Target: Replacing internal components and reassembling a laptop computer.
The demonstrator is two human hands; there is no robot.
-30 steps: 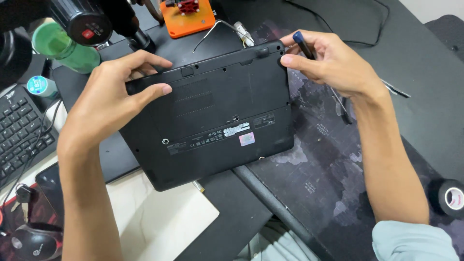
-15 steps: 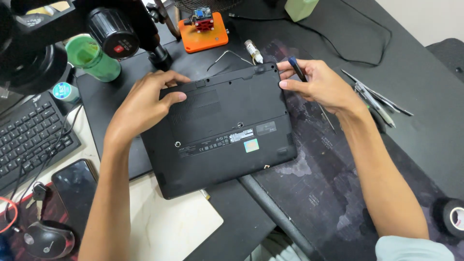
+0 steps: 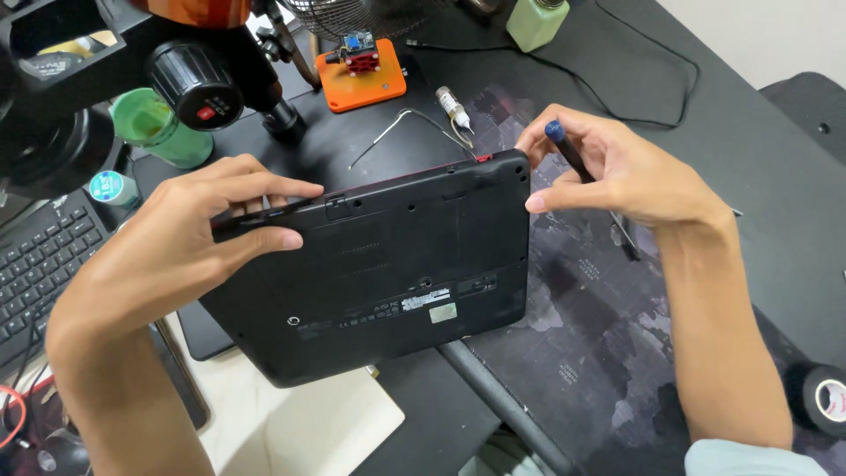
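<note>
My left hand (image 3: 189, 238) fingers clamped on upturned black laptop (image 3: 388, 273), far edge at 10 o'clock; right hand (image 3: 626, 172) fingers closed around screwdriver (image 3: 586, 181), thumb touching laptop's 2 o'clock corner

Laptop (image 3: 397, 264) centre on mat (image 3: 608, 335); keyboard (image 3: 40, 264) left; tape roll (image 3: 824, 397) right

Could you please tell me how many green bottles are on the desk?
2: one green bottle at far left, beneath the microscope knob; a paler one at the top edge. Others may be hidden.

Left hand (image 3: 198, 234) in a pinch, right hand (image 3: 617, 172) half-curled, both forearms stretched forward.
</note>
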